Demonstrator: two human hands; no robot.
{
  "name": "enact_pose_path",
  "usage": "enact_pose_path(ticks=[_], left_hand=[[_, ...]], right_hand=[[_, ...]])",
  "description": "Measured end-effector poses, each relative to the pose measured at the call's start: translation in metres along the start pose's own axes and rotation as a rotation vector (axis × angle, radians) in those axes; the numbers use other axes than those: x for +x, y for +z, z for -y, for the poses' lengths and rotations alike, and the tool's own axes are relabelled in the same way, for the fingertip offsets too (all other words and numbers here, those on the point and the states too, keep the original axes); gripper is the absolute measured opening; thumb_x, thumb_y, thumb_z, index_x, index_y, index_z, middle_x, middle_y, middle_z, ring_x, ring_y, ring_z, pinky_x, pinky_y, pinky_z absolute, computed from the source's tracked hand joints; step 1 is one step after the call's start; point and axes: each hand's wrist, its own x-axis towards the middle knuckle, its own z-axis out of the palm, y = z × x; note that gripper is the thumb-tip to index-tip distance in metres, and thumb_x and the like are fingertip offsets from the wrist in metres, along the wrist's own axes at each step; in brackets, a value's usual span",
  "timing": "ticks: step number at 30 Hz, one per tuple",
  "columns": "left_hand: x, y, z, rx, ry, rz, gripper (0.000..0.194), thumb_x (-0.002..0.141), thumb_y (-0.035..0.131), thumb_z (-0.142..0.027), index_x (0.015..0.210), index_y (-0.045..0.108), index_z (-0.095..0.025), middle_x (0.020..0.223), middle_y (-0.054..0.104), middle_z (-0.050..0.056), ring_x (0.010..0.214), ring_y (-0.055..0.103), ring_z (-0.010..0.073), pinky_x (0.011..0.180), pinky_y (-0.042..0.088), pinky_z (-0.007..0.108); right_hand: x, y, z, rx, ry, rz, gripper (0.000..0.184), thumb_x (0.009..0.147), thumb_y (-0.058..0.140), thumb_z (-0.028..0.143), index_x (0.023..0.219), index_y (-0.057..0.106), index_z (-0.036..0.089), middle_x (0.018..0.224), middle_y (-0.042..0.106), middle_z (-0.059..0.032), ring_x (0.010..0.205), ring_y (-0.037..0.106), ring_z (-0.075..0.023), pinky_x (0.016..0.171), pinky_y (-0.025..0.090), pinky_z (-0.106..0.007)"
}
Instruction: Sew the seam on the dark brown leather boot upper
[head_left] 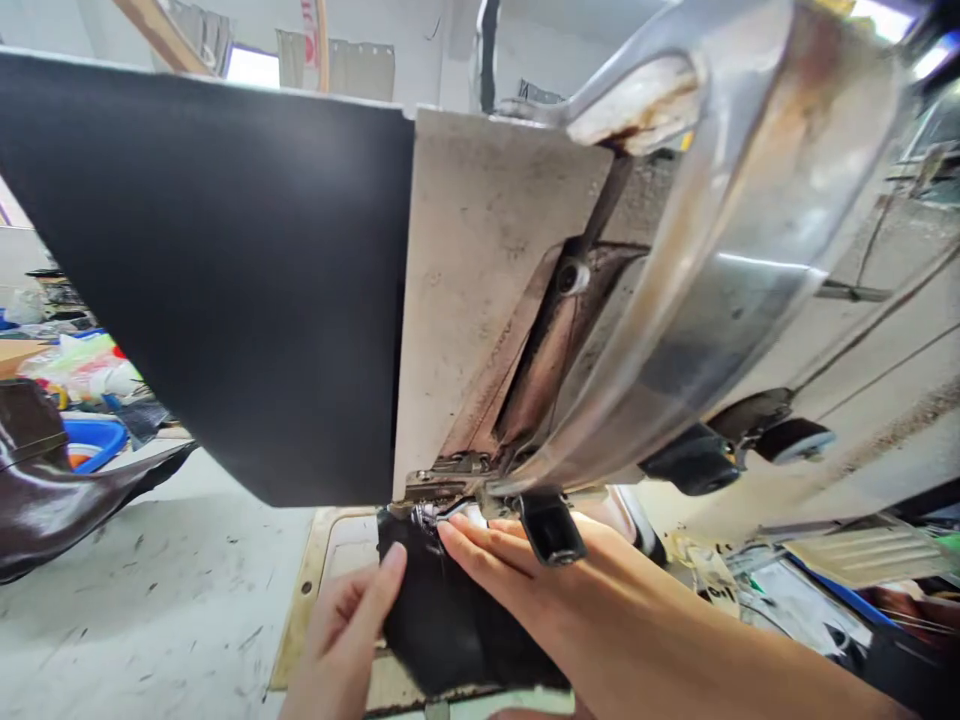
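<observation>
A black piece of leather-like material [442, 625] lies on the sewing machine's bed plate [296, 610], its far edge at the metal presser foot [427, 515]. My left hand [349, 630] pinches its left edge, thumb on top and fingers curled. Flat across the right part of the black piece rests my right hand [555, 590], fingers stretched out and their tips close to the presser foot. The sewing machine head [495, 230] looms over both hands, and a small black machine part [553, 530] hides some of the right hand.
A dark panel [277, 280] fills the view left of the machine head. On the pale, marked table [172, 600] lies a glossy brown boot upper [67, 490]. Behind it are a blue basin [97, 440] and bagged clutter. More odds and ends crowd the lower right.
</observation>
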Motion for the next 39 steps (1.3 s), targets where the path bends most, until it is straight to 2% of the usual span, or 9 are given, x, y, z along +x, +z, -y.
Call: enact_pose_path(ticks=[3, 5, 10, 13, 17, 23, 32, 35, 39], left_hand=[[0.019, -0.009, -0.020, -0.075, -0.096, 0.021, 0.066, 0.073, 0.060, -0.082, 0.081, 0.071, -0.017, 0.062, 0.066, 0.003, 0.057, 0.063, 0.0198, 0.055, 0.052, 0.030], [0.029, -0.012, -0.030, -0.071, -0.093, 0.047, 0.059, 0.072, 0.067, -0.075, 0.085, 0.071, -0.017, 0.062, 0.065, 0.001, 0.053, 0.062, 0.0177, 0.053, 0.051, 0.028], [0.028, -0.004, -0.042, -0.063, -0.052, 0.066, 0.046, 0.059, 0.088, -0.051, 0.087, 0.071, -0.018, 0.078, 0.073, 0.003, 0.076, 0.070, 0.0212, 0.063, 0.054, 0.026], [0.018, 0.002, -0.041, -0.087, -0.015, 0.014, 0.047, 0.057, 0.089, -0.046, 0.092, 0.073, -0.019, 0.089, 0.075, 0.003, 0.090, 0.070, 0.0222, 0.074, 0.055, 0.026], [0.019, 0.001, -0.036, -0.113, -0.050, -0.096, 0.040, 0.062, 0.085, -0.050, 0.084, 0.070, -0.020, 0.072, 0.068, -0.004, 0.074, 0.065, 0.0162, 0.061, 0.049, 0.021], [0.035, -0.004, -0.026, -0.125, -0.021, -0.020, 0.044, 0.055, 0.090, -0.050, 0.075, 0.069, -0.017, 0.068, 0.067, -0.002, 0.066, 0.060, 0.0141, 0.059, 0.047, 0.022], [0.038, -0.006, -0.018, -0.136, 0.016, -0.005, 0.049, 0.060, 0.088, -0.058, 0.080, 0.068, -0.018, 0.069, 0.068, -0.004, 0.069, 0.060, 0.0122, 0.062, 0.047, 0.019], [0.038, -0.008, -0.018, -0.147, -0.007, -0.024, 0.047, 0.058, 0.090, -0.056, 0.074, 0.066, -0.018, 0.063, 0.063, -0.005, 0.062, 0.056, 0.0108, 0.055, 0.044, 0.019], [0.037, -0.008, -0.020, -0.148, -0.032, -0.052, 0.048, 0.056, 0.090, -0.055, 0.076, 0.067, -0.019, 0.065, 0.066, -0.004, 0.064, 0.059, 0.0126, 0.055, 0.045, 0.020]], right_hand=[[0.000, -0.009, 0.005, -0.035, -0.007, 0.057, 0.064, 0.091, 0.067, 0.057, 0.140, 0.057, 0.017, 0.125, 0.073, -0.0094, 0.105, 0.073, -0.0275, 0.084, 0.057, -0.035], [-0.002, -0.016, 0.010, -0.031, 0.034, 0.120, 0.062, 0.092, 0.069, 0.048, 0.142, 0.055, 0.015, 0.131, 0.070, -0.0084, 0.113, 0.069, -0.0259, 0.094, 0.055, -0.036], [-0.005, -0.016, 0.014, -0.066, 0.089, 0.136, 0.061, 0.089, 0.076, 0.036, 0.141, 0.055, 0.014, 0.139, 0.066, -0.0028, 0.126, 0.062, -0.0243, 0.104, 0.051, -0.036], [-0.008, -0.013, 0.011, -0.047, 0.108, 0.127, 0.056, 0.088, 0.077, 0.035, 0.138, 0.058, 0.017, 0.136, 0.068, 0.0010, 0.129, 0.059, -0.0218, 0.103, 0.051, -0.032], [-0.011, -0.012, 0.010, -0.024, 0.132, 0.060, 0.051, 0.090, 0.075, 0.041, 0.135, 0.061, 0.022, 0.131, 0.071, 0.0038, 0.117, 0.067, -0.0190, 0.096, 0.053, -0.029], [-0.011, -0.013, 0.011, -0.073, 0.121, 0.039, 0.046, 0.096, 0.067, 0.044, 0.136, 0.060, 0.022, 0.120, 0.076, -0.0005, 0.110, 0.070, -0.0208, 0.091, 0.054, -0.029], [-0.010, -0.015, 0.008, -0.057, 0.135, 0.085, 0.061, 0.095, 0.067, 0.046, 0.149, 0.048, 0.025, 0.125, 0.074, -0.0011, 0.097, 0.073, -0.0199, 0.068, 0.054, -0.027], [-0.010, -0.014, 0.008, -0.043, 0.119, 0.083, 0.063, 0.091, 0.073, 0.044, 0.146, 0.052, 0.022, 0.128, 0.073, -0.0009, 0.102, 0.072, -0.0194, 0.076, 0.056, -0.027], [-0.009, -0.013, 0.006, -0.039, 0.107, 0.149, 0.072, 0.086, 0.079, 0.041, 0.147, 0.050, 0.018, 0.136, 0.068, -0.0035, 0.110, 0.070, -0.0223, 0.099, 0.052, -0.033]])
